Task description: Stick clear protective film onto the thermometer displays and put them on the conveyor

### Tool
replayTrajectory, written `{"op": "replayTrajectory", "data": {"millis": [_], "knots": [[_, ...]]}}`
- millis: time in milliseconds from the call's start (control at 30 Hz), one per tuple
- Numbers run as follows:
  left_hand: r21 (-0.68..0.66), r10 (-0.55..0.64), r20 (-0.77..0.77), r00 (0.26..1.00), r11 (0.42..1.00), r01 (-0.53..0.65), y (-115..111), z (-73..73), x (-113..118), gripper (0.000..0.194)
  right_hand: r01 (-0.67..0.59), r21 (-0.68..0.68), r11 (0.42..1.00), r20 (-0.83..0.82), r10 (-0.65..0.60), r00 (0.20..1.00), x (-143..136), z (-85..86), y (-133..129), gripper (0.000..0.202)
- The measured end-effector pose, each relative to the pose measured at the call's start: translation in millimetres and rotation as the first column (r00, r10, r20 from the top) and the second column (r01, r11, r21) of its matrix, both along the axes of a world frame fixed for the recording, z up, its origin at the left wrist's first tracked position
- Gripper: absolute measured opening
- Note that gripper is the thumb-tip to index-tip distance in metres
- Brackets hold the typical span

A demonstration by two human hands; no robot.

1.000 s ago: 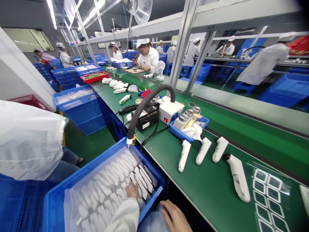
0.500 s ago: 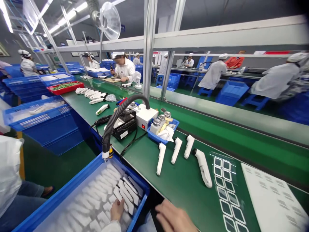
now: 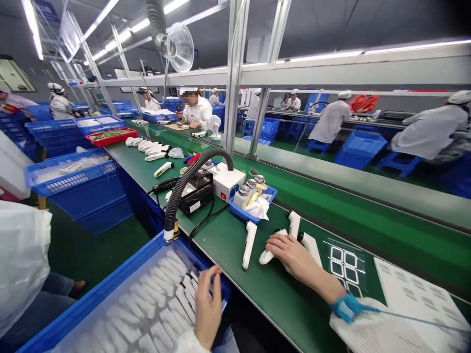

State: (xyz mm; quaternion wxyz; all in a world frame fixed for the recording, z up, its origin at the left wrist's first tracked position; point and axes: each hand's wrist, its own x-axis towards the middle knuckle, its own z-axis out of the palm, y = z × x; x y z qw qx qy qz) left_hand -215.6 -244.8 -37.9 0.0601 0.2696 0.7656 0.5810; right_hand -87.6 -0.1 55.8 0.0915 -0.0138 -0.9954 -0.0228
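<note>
My right hand (image 3: 294, 257) is closed over a white pistol-shaped thermometer (image 3: 266, 257) lying on the green workbench (image 3: 224, 245). Another white thermometer (image 3: 249, 245) lies to its left. Two more, a farther white thermometer (image 3: 294, 224) and a nearer white thermometer (image 3: 312, 247), are to its right, the nearer one partly behind my wrist. My left hand (image 3: 209, 304) is raised over the near corner of a blue bin (image 3: 88, 296), fingers bent and apart, with nothing visible in them. Below it, several white thermometers with dark ends (image 3: 186, 296) stand in rows inside the bin.
A small blue tray (image 3: 239, 213) holds metal-capped bottles and white cloth. Beside it are a white box with a red switch (image 3: 224, 184) and a black hose (image 3: 180, 189) arching over the bin. A sheet of square frames (image 3: 344, 264) lies right. A person (image 3: 198, 110) works across the bench.
My left hand has risen out of the rows of thermometers toward the bin's edge. My right hand has reached forward across the bench and taken hold of a thermometer, which now lies tilted differently.
</note>
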Motion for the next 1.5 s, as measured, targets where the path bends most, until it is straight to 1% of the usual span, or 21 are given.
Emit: {"op": "replayTrajectory", "data": {"millis": [67,133,233,333,400,533,633,700,833,933,1000,1100,1167,1200,1233,1267,1333,1367,1400,1433,1500], "knots": [[-0.048,-0.117,-0.086,0.989,0.992,0.113,18,21.0,11,0.030,-0.039,-0.075,0.996,-0.044,0.036,0.998,9,7.9,-14,0.024],[-0.108,-0.195,-0.147,0.970,0.978,0.180,34,32.6,18,0.035,0.005,-0.146,0.989,-0.093,-0.018,0.996,14,15.0,-27,0.020],[-0.156,-0.306,-0.160,0.938,0.947,0.282,48,40.1,27,0.034,0.134,-0.253,0.958,-0.126,-0.170,0.977,11,20.4,-46,0.020],[-0.157,-0.405,-0.118,0.907,0.909,0.386,51,41.6,34,0.034,0.244,-0.342,0.908,-0.101,-0.293,0.951,0,18.7,-63,0.020],[-0.124,-0.376,-0.087,0.922,0.923,0.365,47,39.2,36,0.033,0.332,-0.304,0.893,-0.076,-0.370,0.926,-11,14.7,-72,0.021],[-0.027,-0.169,-0.036,0.985,0.985,0.168,34,30.2,36,0.027,0.468,-0.096,0.878,-0.086,-0.476,0.875,-30,3.1,-81,0.020],[-0.002,-0.143,-0.018,0.990,0.990,0.143,26,26.6,37,0.025,0.505,-0.027,0.863,-0.084,-0.505,0.859,-36,-6.6,-79,0.041],[-0.011,-0.157,-0.024,0.987,0.988,0.156,24,26.1,38,0.025,0.531,-0.037,0.846,-0.025,-0.532,0.846,-37,-11.9,-75,0.046],[-0.048,-0.175,-0.047,0.983,0.984,0.172,25,25.6,39,0.023,0.584,-0.034,0.811,0.031,-0.583,0.812,-39,-16.0,-68,0.044],[-0.056,-0.183,-0.065,0.981,0.982,0.179,27,24.4,39,0.022,0.558,0.006,0.830,0.028,-0.558,0.829,-46,-15.9,-66,0.051],[-0.041,-0.175,-0.058,0.983,0.984,0.173,27,24.0,39,0.023,0.549,-0.026,0.835,0.043,-0.548,0.836,-49,-15.4,-65,0.051],[0.011,-0.149,0.036,0.988,0.989,0.149,26,25.2,38,0.025,0.573,-0.141,0.807,0.084,-0.567,0.820,-48,-12.5,-58,0.038],[0.107,-0.140,0.147,0.979,0.986,0.125,28,27.6,38,0.027,0.574,-0.199,0.795,0.110,-0.564,0.819,-42,-6.8,-55,0.029],[0.175,-0.148,0.221,0.964,0.978,0.110,29,29.5,38,0.030,0.561,-0.260,0.786,0.121,-0.550,0.826,-39,-2.5,-54,0.028],[0.249,-0.173,0.309,0.935,0.964,0.096,31,31.9,39,0.034,0.533,-0.360,0.766,0.131,-0.524,0.842,-35,2.7,-56,0.028],[0.326,-0.210,0.405,0.890,0.943,0.074,33,34.7,39,0.040,0.482,-0.488,0.727,0.135,-0.483,0.865,-31,8.7,-61,0.028],[0.457,-0.304,0.573,0.761,0.889,0.011,38,41.9,42,0.054,0.325,-0.734,0.596,0.104,-0.375,0.921,-26,20.6,-78,0.028],[0.504,-0.344,0.631,0.696,0.863,-0.031,40,46.0,43,0.060,0.244,-0.809,0.535,0.071,-0.324,0.944,-25,25.4,-90,0.028],[0.538,-0.374,0.670,0.642,0.840,-0.073,41,50.4,45,0.064,0.184,-0.841,0.508,0.038,-0.284,0.958,-25,28.6,-103,0.028],[0.558,-0.392,0.697,0.601,0.823,-0.110,40,54.7,47,0.066,0.146,-0.848,0.509,0.011,-0.259,0.966,-27,29.9,-116,0.029],[0.551,-0.380,0.742,0.552,0.815,-0.180,36,62.1,50,0.064,0.134,-0.814,0.566,-0.018,-0.255,0.967,-34,26.9,-141,0.033]]}}
